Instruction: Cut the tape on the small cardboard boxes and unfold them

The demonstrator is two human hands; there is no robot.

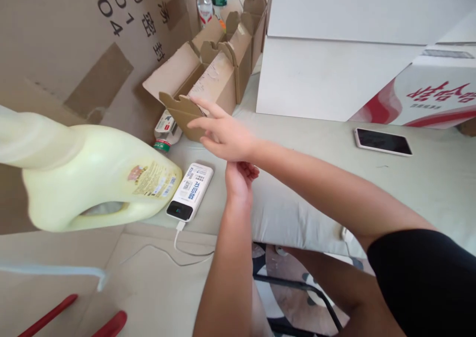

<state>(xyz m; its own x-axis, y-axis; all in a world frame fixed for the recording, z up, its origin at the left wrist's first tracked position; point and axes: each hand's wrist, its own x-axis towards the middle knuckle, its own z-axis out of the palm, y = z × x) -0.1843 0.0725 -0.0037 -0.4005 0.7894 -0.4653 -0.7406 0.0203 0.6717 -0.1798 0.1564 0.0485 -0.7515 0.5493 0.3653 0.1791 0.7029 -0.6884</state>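
My right hand [227,134] reaches in from the right, its fingers apart and stretched toward the near end of a brown cardboard box [217,86]. The fingertips overlap the box's edge in view; I cannot tell whether they touch it. Directly below the right wrist is my left hand [240,180], its fingers curled in. The right wrist covers part of it, so what its fingers hold, if anything, is hidden. A white power bank [191,190] with a cable plugged in lies left of the left hand. Beside the box is a small bottle with a green cap [163,141].
A large pale yellow jug [111,173] stands at the left, against a big printed carton [92,54]. White boxes [316,74] stand at the back right. A phone [383,142] lies on the grey-green surface [297,188]. Plastic bottles [204,4] are behind the cardboard box.
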